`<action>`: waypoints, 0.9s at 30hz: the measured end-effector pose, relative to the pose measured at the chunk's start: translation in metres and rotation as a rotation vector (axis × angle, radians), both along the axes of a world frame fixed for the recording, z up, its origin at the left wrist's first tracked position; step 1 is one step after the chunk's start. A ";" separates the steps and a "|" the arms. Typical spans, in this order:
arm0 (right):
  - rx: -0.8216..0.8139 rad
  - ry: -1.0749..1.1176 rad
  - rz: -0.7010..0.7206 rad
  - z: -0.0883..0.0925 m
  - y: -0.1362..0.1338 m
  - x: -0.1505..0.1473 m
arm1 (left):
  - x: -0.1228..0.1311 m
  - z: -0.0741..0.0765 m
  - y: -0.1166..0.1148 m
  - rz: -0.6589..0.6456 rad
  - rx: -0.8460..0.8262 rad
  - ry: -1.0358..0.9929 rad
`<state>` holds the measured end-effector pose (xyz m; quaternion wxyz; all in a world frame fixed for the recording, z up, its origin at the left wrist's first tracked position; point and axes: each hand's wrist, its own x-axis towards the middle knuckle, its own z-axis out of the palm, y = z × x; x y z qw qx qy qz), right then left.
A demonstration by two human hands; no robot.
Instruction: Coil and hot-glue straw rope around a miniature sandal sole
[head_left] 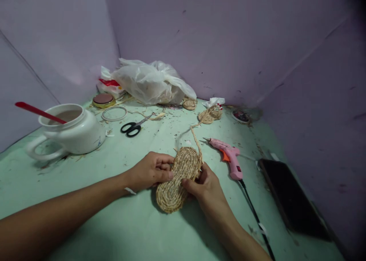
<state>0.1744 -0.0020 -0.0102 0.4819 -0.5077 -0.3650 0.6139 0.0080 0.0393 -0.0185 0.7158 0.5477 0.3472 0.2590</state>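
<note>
Between my two hands is a sole-shaped woven straw piece (183, 169), coiled from braided cord. My left hand (153, 171) grips its left edge, thumb on top and fingers curled at the side. From the right, my right hand (204, 183) pinches the edge, its thumb on the upper face and its other fingers partly hidden beneath. A loose braided cord (195, 137) runs from the piece's upper right toward a straw bundle (209, 115) farther back. Just right of the piece lies a pink glue gun (227, 154) with an orange trigger, its nozzle pointing left.
Black-handled scissors (134, 127) and a ring (114, 113) lie back left. A white pot (73, 133) holding a red stick (40, 112) stands at left. A plastic bag (154, 82) sits by the wall. A dark phone (291, 196) and the glue gun's black cable (254, 209) occupy the right.
</note>
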 end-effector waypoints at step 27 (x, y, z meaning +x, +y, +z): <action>-0.044 -0.017 0.011 0.006 -0.001 0.001 | 0.001 0.010 -0.002 -0.004 -0.035 0.035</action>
